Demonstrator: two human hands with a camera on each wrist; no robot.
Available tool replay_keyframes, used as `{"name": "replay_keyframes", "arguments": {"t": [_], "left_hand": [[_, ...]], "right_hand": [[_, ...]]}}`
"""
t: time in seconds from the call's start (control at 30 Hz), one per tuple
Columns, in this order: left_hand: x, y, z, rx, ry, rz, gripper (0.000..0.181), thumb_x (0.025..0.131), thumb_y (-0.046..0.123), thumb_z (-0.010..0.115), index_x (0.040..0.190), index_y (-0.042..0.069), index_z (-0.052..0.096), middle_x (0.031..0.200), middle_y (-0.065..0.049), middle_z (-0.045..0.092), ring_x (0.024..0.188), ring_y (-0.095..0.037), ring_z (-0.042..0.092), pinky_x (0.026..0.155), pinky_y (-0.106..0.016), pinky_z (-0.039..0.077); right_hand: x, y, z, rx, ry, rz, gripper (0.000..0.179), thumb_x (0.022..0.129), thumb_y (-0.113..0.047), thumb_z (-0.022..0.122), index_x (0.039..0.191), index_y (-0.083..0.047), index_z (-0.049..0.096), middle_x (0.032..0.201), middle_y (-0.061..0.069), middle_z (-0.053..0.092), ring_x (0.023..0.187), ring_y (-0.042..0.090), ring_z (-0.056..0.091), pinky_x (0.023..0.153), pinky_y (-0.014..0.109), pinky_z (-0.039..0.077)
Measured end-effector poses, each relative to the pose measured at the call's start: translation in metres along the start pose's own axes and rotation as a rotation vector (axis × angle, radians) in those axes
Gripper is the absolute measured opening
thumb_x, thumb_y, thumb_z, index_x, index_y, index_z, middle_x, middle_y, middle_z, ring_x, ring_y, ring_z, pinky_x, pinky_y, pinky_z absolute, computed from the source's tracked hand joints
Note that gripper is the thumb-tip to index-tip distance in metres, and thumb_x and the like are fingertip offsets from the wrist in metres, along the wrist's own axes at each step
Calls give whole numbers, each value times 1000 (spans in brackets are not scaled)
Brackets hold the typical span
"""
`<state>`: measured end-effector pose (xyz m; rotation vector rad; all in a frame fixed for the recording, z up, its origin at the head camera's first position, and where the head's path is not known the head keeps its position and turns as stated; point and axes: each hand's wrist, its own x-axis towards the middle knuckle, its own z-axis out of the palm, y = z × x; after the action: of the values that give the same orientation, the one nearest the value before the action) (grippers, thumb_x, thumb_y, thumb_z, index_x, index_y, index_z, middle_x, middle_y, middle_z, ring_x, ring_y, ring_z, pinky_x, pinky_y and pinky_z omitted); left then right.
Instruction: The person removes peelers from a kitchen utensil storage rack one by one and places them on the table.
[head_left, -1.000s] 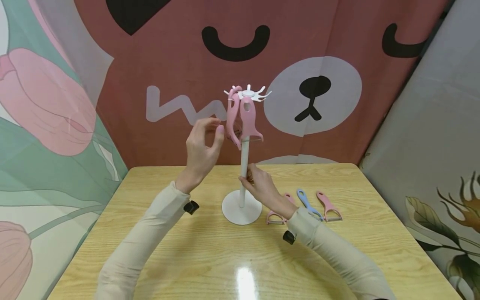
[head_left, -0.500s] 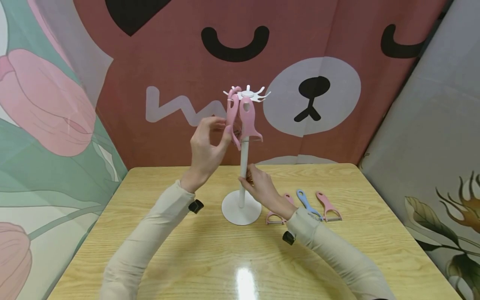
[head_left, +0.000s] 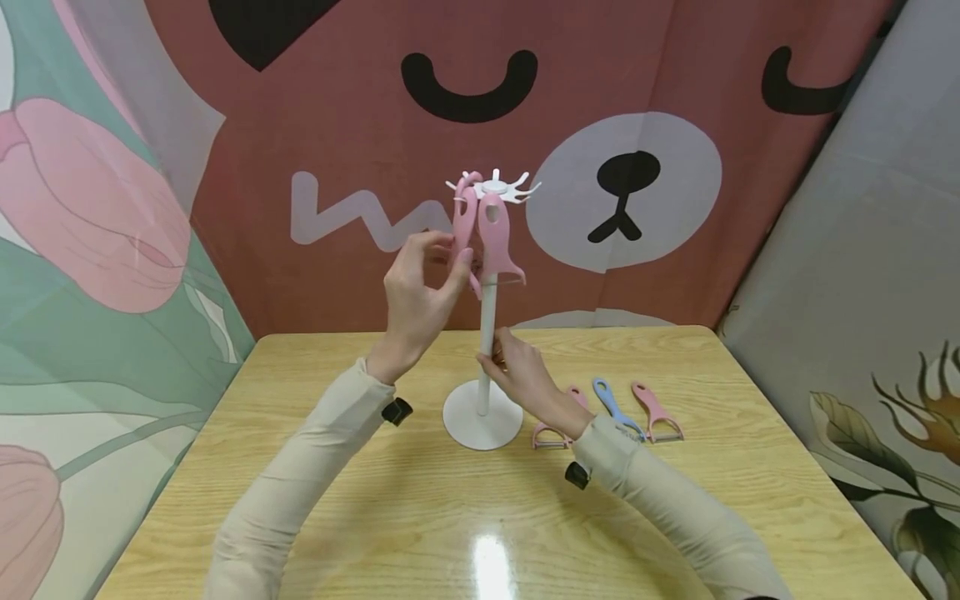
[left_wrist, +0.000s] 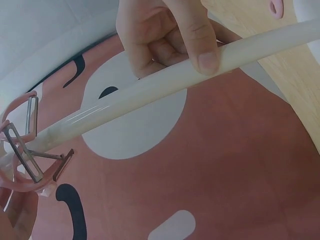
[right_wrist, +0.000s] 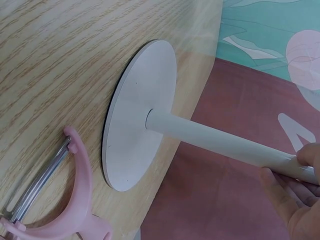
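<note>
A white stand (head_left: pixel 488 312) with a round base and a ring of hooks on top rises from the table. Pink peelers hang from its left and front hooks, blades down. My left hand (head_left: pixel 416 292) pinches a pink peeler (head_left: pixel 463 221) on the left side between thumb and fingers; in the left wrist view the metal blades (left_wrist: pixel 22 152) show close to the fingers. Another pink peeler (head_left: pixel 495 237) faces forward beside it. Lower down, my right hand (head_left: pixel 525 371) grips the pole, thumb on the near side, as the right wrist view also shows.
On the wooden table (head_left: pixel 375 500), right of the round base (head_left: pixel 461 425), lie a pink peeler (head_left: pixel 551 435) partly behind the right forearm, a blue peeler (head_left: pixel 611 404) and another pink peeler (head_left: pixel 654 408). A printed bear curtain (head_left: pixel 337 125) hangs behind the table.
My left hand has moved right, from just beside the hanging peelers onto the left one, and its thumb and fingers have closed on it. The right hand keeps its grip on the pole.
</note>
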<state>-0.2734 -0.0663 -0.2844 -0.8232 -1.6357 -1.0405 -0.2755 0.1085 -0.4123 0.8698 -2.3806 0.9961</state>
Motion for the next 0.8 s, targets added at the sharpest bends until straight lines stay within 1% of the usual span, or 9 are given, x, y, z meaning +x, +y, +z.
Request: {"name": "replay_keyframes", "arguments": {"t": [0.27,0.47,0.63,0.8], "left_hand": [[-1,-1,0,-4,-2,8,27,91,9,72,110,-5,59,99,-15,64,82,-26,67,75,-38,55],[0,-2,0,-6,-2,21,26,90,6,72,110,-5,59,99,-16,64,83,-27,68,75,-38,56],[1,-1,-1,-7,-11,26,26,91,6,71,110,-6,59,99,-16,64,85,-27,67,76,-37,56],[1,-2,-2,-6,-5,36,25,91,6,71,109,-6,59,99,-17,64,84,-27,67,75,-37,56]], "right_hand": [[0,0,0,-4,-1,4,21,96,-10,66,110,1,54,87,9,67,74,18,70,65,25,56],[1,0,0,-11,9,-11,22,96,-10,66,111,1,53,87,9,66,73,18,69,64,26,56],[0,1,1,-16,1,-3,23,96,-10,66,111,1,53,87,9,66,74,18,70,64,26,56],[0,1,1,-13,-5,-3,24,96,-10,66,113,1,52,88,10,67,75,18,70,66,26,57]]}}
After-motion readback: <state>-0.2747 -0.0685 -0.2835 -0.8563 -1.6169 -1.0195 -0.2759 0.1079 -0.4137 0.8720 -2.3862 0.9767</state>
